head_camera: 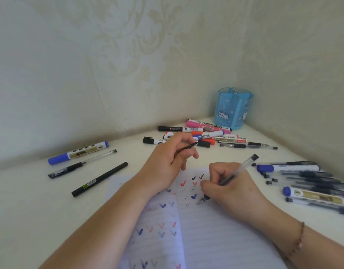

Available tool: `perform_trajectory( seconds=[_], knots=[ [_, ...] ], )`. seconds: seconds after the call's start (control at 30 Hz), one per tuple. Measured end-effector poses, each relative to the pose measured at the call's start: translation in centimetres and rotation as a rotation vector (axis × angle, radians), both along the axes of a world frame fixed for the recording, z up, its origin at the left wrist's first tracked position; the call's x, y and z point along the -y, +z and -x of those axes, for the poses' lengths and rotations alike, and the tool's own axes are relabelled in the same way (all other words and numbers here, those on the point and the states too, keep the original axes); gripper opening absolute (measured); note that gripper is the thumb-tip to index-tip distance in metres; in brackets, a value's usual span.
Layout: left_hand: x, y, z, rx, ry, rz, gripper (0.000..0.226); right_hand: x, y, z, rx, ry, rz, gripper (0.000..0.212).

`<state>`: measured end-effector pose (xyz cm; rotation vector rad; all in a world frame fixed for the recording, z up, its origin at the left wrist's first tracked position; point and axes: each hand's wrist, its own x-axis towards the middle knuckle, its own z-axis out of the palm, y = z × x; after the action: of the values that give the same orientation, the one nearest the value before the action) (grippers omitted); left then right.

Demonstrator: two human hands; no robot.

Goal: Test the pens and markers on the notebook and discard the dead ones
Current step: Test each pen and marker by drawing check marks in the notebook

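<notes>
While my right hand [228, 183] pinches the gel pen [231, 178] on the notebook [215, 230], I'd press lightly. Left hand [167, 160], beside the notebook, curls round its cap [187, 147].

The pen tip [202, 199] is blurring against the notebook [215, 230], whose near edge the frame is cutting off. The right hand [231, 183] is hiding the middle of the pen's barrel. The right-side pens [310, 181] are smearing together, running off the frame's edge. The marker labels [230, 137] are staying too small to read.

Single head-worn view, looking forward and down, close over desk [22, 200] corner
</notes>
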<state>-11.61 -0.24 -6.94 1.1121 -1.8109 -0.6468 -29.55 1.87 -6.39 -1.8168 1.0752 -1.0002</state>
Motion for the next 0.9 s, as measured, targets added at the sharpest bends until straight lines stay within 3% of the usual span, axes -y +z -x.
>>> perform_trajectory(
  seconds=[0.3, 0.4, 0.53, 0.67, 0.77, 0.9],
  knots=[
    [-0.1, 0.0, -0.1, -0.037, 0.011, -0.020, 0.012, 0.3, 0.0, 0.1, 0.023, -0.037, -0.024, 0.039],
    [-0.1, 0.1, 0.0, -0.026, 0.034, -0.014, 0.018, 0.6, 0.7, 0.6, 0.220, -0.100, -0.112, 0.040],
    [0.0, 0.0, 0.0, -0.071, 0.022, -0.043, 0.020, 0.9, 2.8, 1.4, 0.380, -0.102, -0.150, 0.019],
    [0.2, 0.0, 0.0, -0.112, 0.005, -0.068, 0.024, 1.1, 3.0, 2.0, 0.399, -0.078, -0.187, 0.012],
    [0.2, 0.0, 0.0, -0.060, -0.001, -0.060, 0.026, 1.2, 2.8, 2.1, 0.411, -0.113, -0.164, 0.027],
    [0.1, 0.1, 0.1, -0.034, -0.013, -0.040, 0.027, 1.1, 2.9, 1.9, 0.357, -0.089, -0.172, 0.018]
  ],
)
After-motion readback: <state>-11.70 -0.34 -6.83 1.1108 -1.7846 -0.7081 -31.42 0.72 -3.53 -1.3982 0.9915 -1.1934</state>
